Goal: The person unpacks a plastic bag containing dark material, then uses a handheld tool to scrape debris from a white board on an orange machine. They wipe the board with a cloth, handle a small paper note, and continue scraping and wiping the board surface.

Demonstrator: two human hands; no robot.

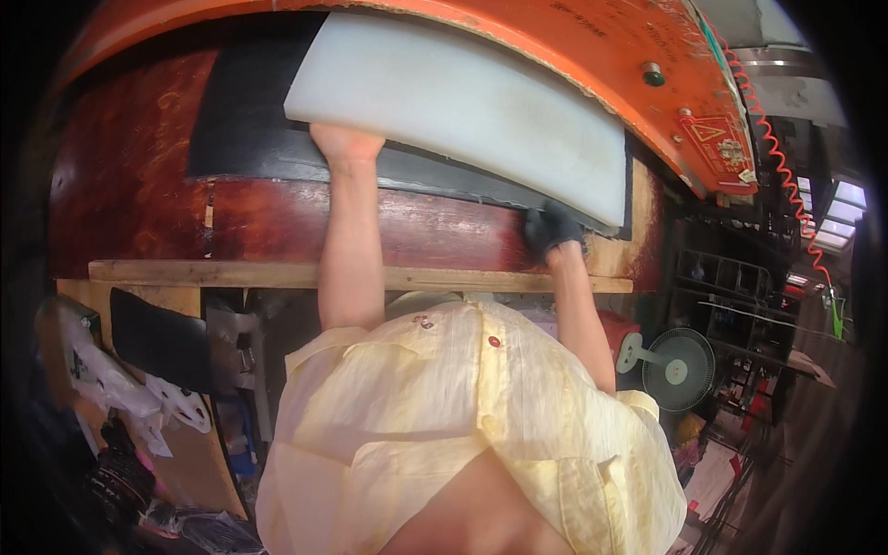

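A thick, white plastic-looking board [462, 116] lies slanted across a black mat [245, 129] on the worktable. My bare left hand [347, 143] is at the board's near edge, towards its left end. Its fingers pass beneath the board and are hidden there, with the wrist on this side. My right hand [553, 231], in a black glove, grips the same edge close to the right corner; its fingers are dark and hard to make out. A narrow dark gap shows under the near edge between the two hands.
A large orange machine beam [620, 55] with a dark green button [653, 74] spans the far side, just beyond the board. The reddish-brown tabletop [120, 176] ends at a wooden strip [231, 274]. A coiled red hose [772, 139] hangs right; a fan [678, 370] stands below.
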